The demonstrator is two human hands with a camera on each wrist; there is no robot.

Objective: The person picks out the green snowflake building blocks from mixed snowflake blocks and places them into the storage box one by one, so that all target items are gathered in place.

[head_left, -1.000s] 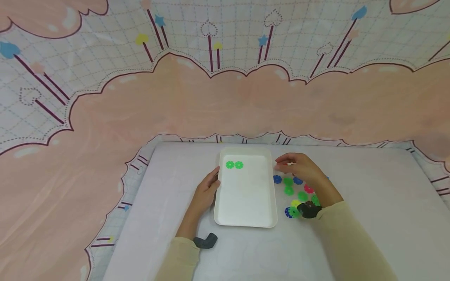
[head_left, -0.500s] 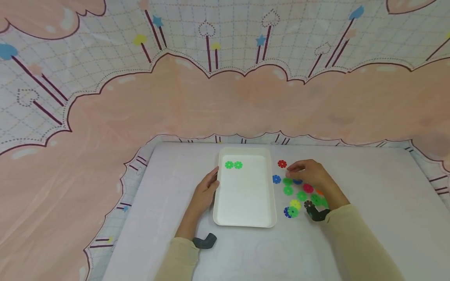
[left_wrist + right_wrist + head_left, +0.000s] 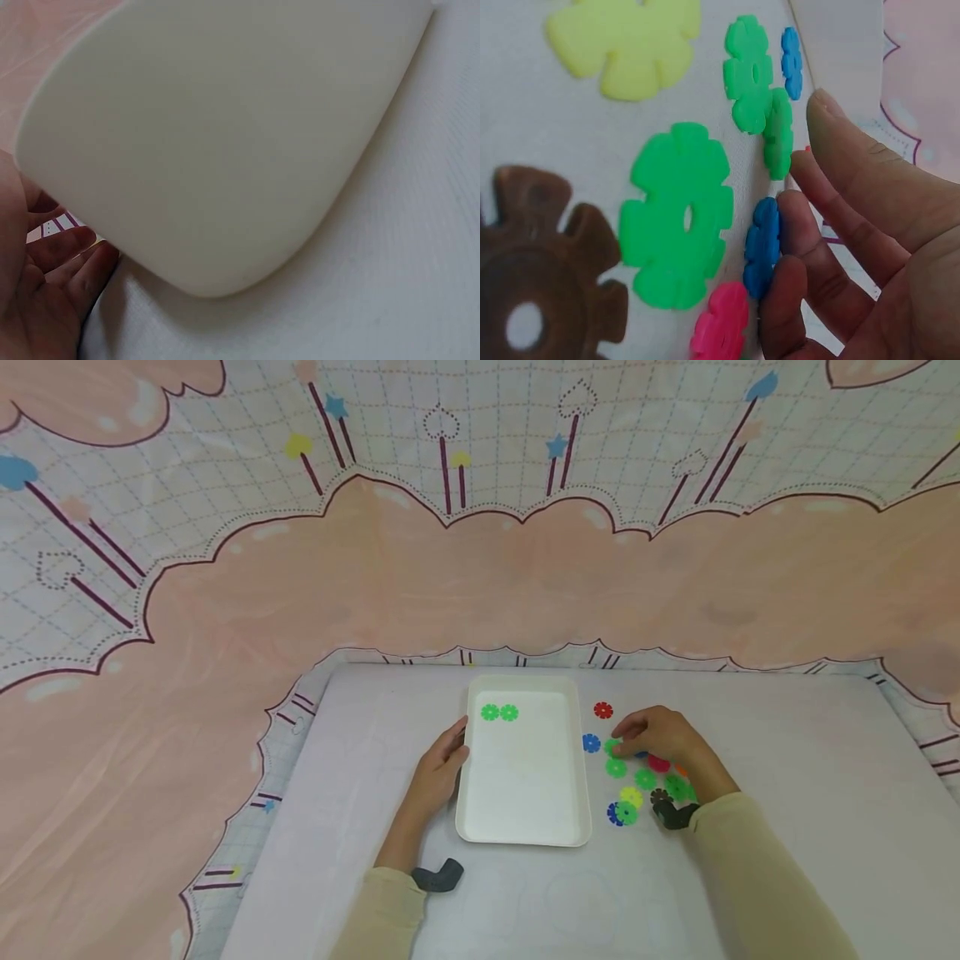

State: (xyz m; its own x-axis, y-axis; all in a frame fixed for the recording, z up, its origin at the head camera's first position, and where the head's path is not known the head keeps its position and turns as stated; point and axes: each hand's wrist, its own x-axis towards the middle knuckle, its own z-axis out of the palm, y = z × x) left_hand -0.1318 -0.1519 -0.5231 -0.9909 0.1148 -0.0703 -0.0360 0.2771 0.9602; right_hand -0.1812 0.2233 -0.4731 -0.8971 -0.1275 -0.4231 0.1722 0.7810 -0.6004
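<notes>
My left hand [image 3: 438,768] holds the left edge of a white rectangular tray [image 3: 522,793]; the left wrist view shows curled fingers [image 3: 82,262] at the rim of the tray [image 3: 210,150]. Two green snowflake discs [image 3: 499,712] lie side by side near the tray's far end. On the right, my right hand [image 3: 656,732] is low over loose snowflake discs, its fingertips at a green snowflake disc [image 3: 779,135]. The thumb stands apart from the forefinger there. A blue snowflake disc [image 3: 763,247] lies beside the other fingers, and another green snowflake disc [image 3: 748,73] is close by.
A red snowflake disc [image 3: 603,710] and a blue one [image 3: 592,743] lie along the tray's right side. Nearer me are a yellow disc [image 3: 631,797], a brown disc [image 3: 551,262] and several others. A patterned cloth [image 3: 525,585] hangs behind the white table [image 3: 525,910].
My right hand has moved away from the red disc, now uncovered beside the tray, and down to the green disc. The left hand and tray stay in place.
</notes>
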